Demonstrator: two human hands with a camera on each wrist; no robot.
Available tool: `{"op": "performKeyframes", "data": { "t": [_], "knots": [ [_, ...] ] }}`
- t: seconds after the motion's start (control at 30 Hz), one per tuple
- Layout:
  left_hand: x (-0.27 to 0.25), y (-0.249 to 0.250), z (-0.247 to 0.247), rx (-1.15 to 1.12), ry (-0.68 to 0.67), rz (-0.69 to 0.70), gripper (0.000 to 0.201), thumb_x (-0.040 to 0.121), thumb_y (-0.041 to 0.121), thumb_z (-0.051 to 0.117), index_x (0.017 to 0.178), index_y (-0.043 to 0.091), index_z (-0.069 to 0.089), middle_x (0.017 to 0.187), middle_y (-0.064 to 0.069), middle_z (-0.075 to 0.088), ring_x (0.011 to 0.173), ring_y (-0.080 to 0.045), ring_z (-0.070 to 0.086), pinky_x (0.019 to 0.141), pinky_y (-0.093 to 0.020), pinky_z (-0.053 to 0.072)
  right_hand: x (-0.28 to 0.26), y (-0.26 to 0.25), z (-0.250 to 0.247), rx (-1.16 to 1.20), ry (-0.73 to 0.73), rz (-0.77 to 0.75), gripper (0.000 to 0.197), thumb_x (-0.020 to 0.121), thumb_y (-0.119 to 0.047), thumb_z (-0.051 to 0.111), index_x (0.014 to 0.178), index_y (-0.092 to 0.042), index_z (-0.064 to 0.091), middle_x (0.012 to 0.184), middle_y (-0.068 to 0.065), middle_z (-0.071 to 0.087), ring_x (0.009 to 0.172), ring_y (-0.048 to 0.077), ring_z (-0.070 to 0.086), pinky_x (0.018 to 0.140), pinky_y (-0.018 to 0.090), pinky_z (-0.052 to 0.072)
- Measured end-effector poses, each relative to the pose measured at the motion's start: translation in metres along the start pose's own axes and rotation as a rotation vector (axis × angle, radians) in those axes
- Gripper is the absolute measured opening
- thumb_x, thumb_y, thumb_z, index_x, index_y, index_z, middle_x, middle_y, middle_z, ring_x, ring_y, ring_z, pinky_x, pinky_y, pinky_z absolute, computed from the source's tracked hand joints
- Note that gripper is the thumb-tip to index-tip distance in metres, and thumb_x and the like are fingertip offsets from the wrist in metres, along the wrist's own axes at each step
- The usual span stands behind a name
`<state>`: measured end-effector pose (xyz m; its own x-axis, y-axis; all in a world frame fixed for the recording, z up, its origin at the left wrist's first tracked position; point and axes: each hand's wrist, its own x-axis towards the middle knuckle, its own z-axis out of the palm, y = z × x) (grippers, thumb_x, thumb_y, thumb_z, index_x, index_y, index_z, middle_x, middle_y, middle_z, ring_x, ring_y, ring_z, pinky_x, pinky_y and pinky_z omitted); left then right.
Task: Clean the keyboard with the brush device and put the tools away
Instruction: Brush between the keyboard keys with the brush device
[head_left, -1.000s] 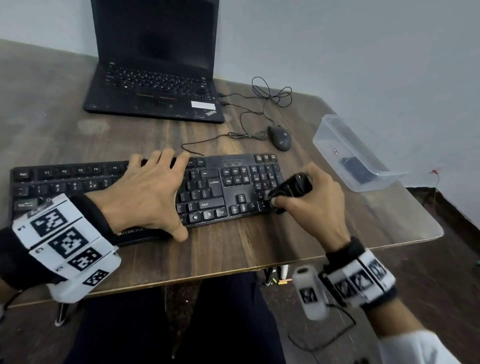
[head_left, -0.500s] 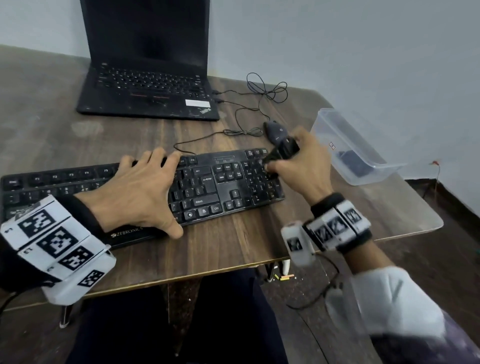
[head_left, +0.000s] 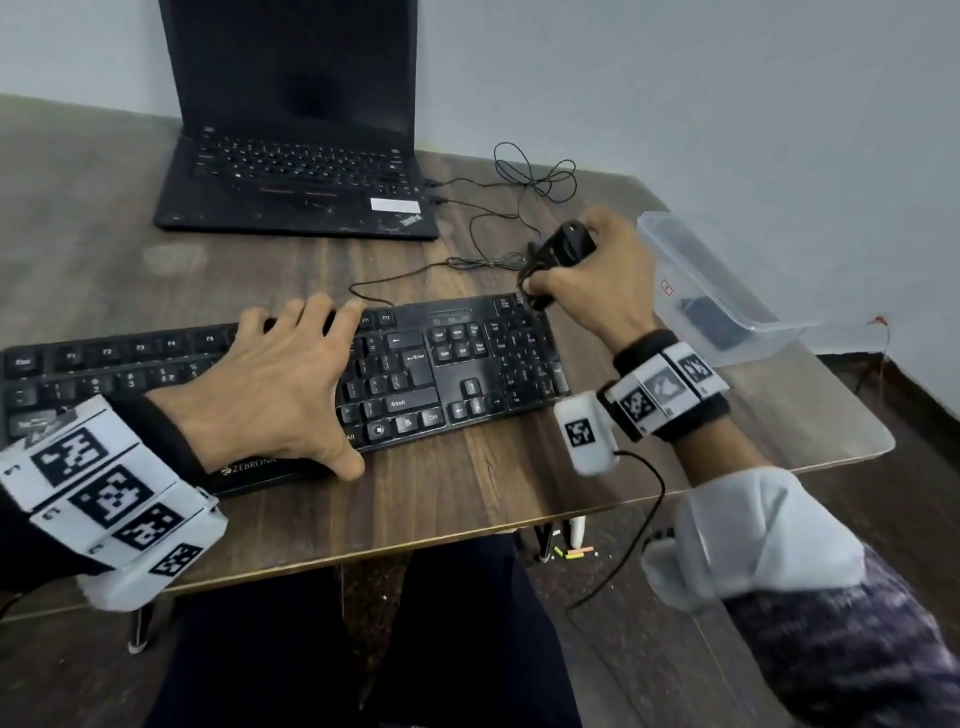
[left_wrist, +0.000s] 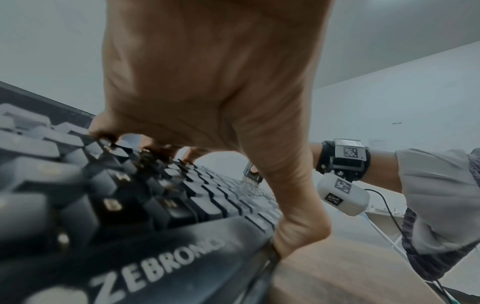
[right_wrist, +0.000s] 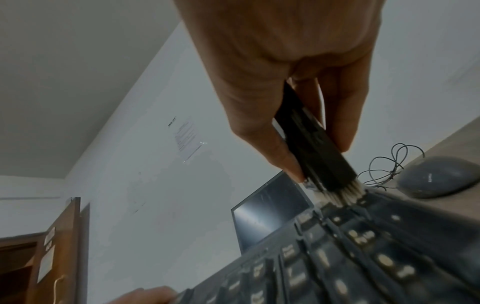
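Right hand: the right hand (head_left: 597, 283) is wrapped around the black brush device (right_wrist: 315, 148), thumb and fingers clamped along its body so the pale bristles (right_wrist: 342, 195) point down onto the keys.
Brush position: the bristles touch the far right corner of the keyboard (head_left: 452, 364), at the top of the number pad, just beside the mouse (right_wrist: 439, 176).
Left hand: the left hand (head_left: 270, 395) lies spread and flat over the middle keys, thumb hooked on the near edge, apparently to keep the board from sliding under the brush.
Storage: a clear plastic box (head_left: 727, 291) sits at the table's right edge, close to the working hand, a likely home for the tools.
Backdrop: a closed-down laptop (head_left: 296, 197) stands behind, its cables (head_left: 530, 182) trailing across the wooden table (head_left: 467, 493).
Stage: sweeping appears under way; putting away not yet begun.
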<state>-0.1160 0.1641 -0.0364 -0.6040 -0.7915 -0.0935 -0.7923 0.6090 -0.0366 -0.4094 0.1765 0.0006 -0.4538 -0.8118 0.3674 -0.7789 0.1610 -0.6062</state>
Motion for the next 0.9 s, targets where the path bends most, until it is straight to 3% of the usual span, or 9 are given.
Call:
{"op": "performKeyframes", "data": {
  "t": [0.1, 0.23, 0.33, 0.43, 0.5, 0.6, 0.7, 0.8, 0.9],
  "knots": [
    [0.004, -0.002, 0.0, -0.025, -0.024, -0.013, 0.158, 0.028, 0.083, 0.068, 0.155, 0.017, 0.001, 0.13, 0.003, 0.03, 0.123, -0.018, 0.037, 0.107, -0.04, 0.032, 0.006, -0.001, 0.007, -0.024, 0.0, -0.003, 0.044, 0.063, -0.026, 0.091, 0.088, -0.025, 0.055, 0.078, -0.014, 0.06, 0.074, 0.009, 0.061, 0.065, 0.027, 0.052],
    [0.008, -0.005, 0.002, -0.054, -0.045, -0.006, 0.157, 0.024, 0.083, 0.064, 0.154, 0.019, 0.004, 0.128, 0.004, 0.032, 0.121, -0.017, 0.038, 0.107, -0.04, 0.034, -0.03, 0.025, -0.008, -0.072, -0.046, 0.066, 0.043, 0.067, -0.025, 0.092, 0.089, -0.024, 0.055, 0.077, -0.014, 0.058, 0.07, 0.002, 0.052, 0.059, 0.023, 0.036],
    [0.009, -0.006, 0.003, -0.068, -0.06, 0.002, 0.157, 0.023, 0.083, 0.061, 0.155, 0.02, 0.005, 0.126, 0.004, 0.032, 0.121, -0.018, 0.037, 0.105, -0.041, 0.034, -0.07, 0.045, -0.021, -0.085, -0.008, 0.097, 0.045, 0.061, -0.031, 0.095, 0.08, -0.021, 0.055, 0.069, -0.012, 0.059, 0.064, 0.001, 0.053, 0.06, 0.029, 0.037],
    [0.01, -0.006, 0.0, -0.062, -0.074, 0.025, 0.157, 0.024, 0.082, 0.061, 0.156, 0.019, 0.004, 0.126, 0.004, 0.032, 0.118, -0.017, 0.037, 0.104, -0.041, 0.035, -0.096, 0.048, -0.026, -0.083, 0.047, 0.109, 0.044, 0.061, -0.03, 0.095, 0.078, -0.021, 0.056, 0.063, -0.012, 0.059, 0.059, 0.0, 0.055, 0.055, 0.022, 0.035],
    [0.01, -0.006, -0.002, -0.054, -0.082, 0.034, 0.156, 0.024, 0.082, 0.06, 0.156, 0.019, 0.006, 0.127, 0.003, 0.033, 0.118, -0.018, 0.038, 0.104, -0.042, 0.036, -0.105, 0.04, -0.025, -0.061, 0.058, 0.116, 0.042, 0.062, -0.029, 0.095, 0.079, -0.022, 0.057, 0.064, -0.014, 0.061, 0.062, -0.005, 0.058, 0.054, 0.019, 0.035],
    [0.01, -0.005, -0.004, -0.051, -0.09, 0.035, 0.151, 0.027, 0.08, 0.067, 0.154, 0.02, 0.01, 0.122, 0.004, 0.033, 0.113, -0.017, 0.038, 0.102, -0.044, 0.038, -0.118, 0.015, -0.009, -0.005, 0.032, 0.078, 0.044, 0.061, -0.032, 0.095, 0.083, -0.022, 0.059, 0.067, -0.015, 0.064, 0.062, -0.005, 0.059, 0.059, 0.022, 0.045],
    [0.009, -0.005, -0.004, -0.045, -0.083, 0.029, 0.15, 0.033, 0.078, 0.076, 0.153, 0.018, 0.01, 0.123, 0.003, 0.034, 0.115, -0.018, 0.04, 0.102, -0.044, 0.038, -0.138, -0.023, 0.018, 0.04, -0.043, -0.031, 0.044, 0.064, -0.026, 0.092, 0.08, -0.028, 0.05, 0.065, -0.02, 0.062, 0.065, -0.01, 0.059, 0.059, 0.007, 0.041],
    [0.008, -0.006, -0.004, -0.048, -0.075, 0.025, 0.147, 0.033, 0.077, 0.077, 0.152, 0.018, 0.013, 0.124, 0.002, 0.035, 0.114, -0.019, 0.04, 0.1, -0.044, 0.038, -0.149, -0.045, 0.033, 0.088, -0.104, -0.106, 0.043, 0.065, -0.024, 0.09, 0.081, -0.027, 0.05, 0.064, -0.018, 0.061, 0.067, -0.002, 0.06, 0.06, 0.01, 0.039],
    [0.008, -0.006, -0.004, -0.058, -0.073, 0.031, 0.145, 0.036, 0.076, 0.079, 0.152, 0.016, 0.015, 0.122, 0.002, 0.034, 0.112, -0.018, 0.039, 0.101, -0.044, 0.037, -0.139, -0.034, 0.022, 0.064, -0.076, -0.032, 0.042, 0.065, -0.028, 0.092, 0.085, -0.022, 0.055, 0.067, -0.015, 0.063, 0.064, -0.002, 0.058, 0.063, 0.021, 0.046]
  ]
}}
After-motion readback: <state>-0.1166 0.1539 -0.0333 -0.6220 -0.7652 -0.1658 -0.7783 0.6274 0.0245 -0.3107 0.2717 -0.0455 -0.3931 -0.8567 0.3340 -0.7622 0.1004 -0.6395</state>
